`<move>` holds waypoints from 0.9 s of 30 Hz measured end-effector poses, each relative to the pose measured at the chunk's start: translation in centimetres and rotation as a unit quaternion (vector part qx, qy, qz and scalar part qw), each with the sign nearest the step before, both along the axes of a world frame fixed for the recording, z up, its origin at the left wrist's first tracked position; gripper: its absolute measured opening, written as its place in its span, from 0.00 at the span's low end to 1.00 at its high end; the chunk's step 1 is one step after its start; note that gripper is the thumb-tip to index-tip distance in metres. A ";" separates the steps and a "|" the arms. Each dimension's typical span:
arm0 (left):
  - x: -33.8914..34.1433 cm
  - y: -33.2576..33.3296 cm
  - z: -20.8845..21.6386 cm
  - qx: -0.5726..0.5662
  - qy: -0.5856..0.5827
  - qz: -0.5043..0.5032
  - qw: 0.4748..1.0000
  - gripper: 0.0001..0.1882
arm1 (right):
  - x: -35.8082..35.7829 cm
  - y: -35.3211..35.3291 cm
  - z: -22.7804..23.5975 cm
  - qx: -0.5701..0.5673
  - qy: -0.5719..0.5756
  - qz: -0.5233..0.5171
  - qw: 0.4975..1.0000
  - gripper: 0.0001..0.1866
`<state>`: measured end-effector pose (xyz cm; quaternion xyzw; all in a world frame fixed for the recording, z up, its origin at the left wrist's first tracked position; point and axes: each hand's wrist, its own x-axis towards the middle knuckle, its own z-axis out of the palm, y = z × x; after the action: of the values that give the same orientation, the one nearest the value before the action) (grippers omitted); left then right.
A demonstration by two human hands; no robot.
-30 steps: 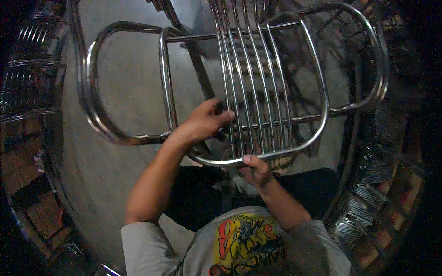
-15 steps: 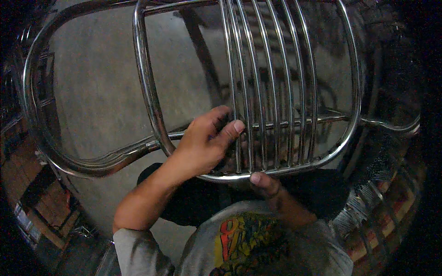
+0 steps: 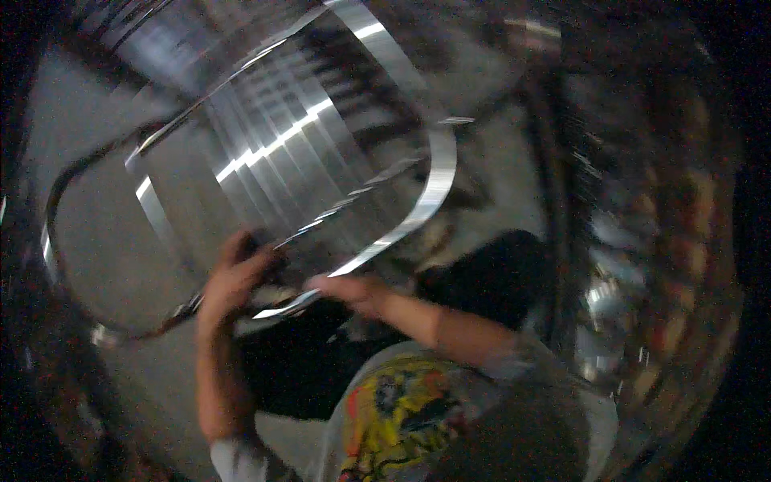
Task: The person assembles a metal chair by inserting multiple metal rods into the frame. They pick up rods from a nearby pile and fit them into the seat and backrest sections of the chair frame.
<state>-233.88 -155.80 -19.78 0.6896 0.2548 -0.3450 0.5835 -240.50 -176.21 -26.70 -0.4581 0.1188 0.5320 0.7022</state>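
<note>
A shiny metal chair frame (image 3: 440,173) of bent tube, with several slim parallel bars, lies tilted in front of me and is smeared by motion. My left hand (image 3: 234,281) is at its near left part, thumb and fingers curled at the lower ends of the bars; blur hides the fingertips. On the near curved rail rests my right hand (image 3: 352,292), thumb on top and the other fingers out of sight beneath. The near rail lies over my dark-clothed legs (image 3: 482,277).
Grey concrete floor (image 3: 104,273) shows through and around the frame. Along the right side stand blurred stacks of shiny metal pieces (image 3: 602,297) and brownish items (image 3: 683,265). More blurred metal tubing (image 3: 152,40) appears at the far left.
The chair frame has swung round in view, its bars now slanting, and it sits further left. Both hands have shifted left with it, still at its near side. The picture has become blurred.
</note>
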 end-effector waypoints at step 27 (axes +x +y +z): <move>0.0 2.7 -3.0 -0.062 -0.203 -0.081 0.974 0.12 | -34.1 -57.7 -5.8 -0.801 0.045 -0.161 0.575 0.30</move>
<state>-233.89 -153.09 -22.79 0.7262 0.0522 -0.2588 0.6348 -274.55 -233.89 -32.54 -0.7826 0.5999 0.1183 0.1168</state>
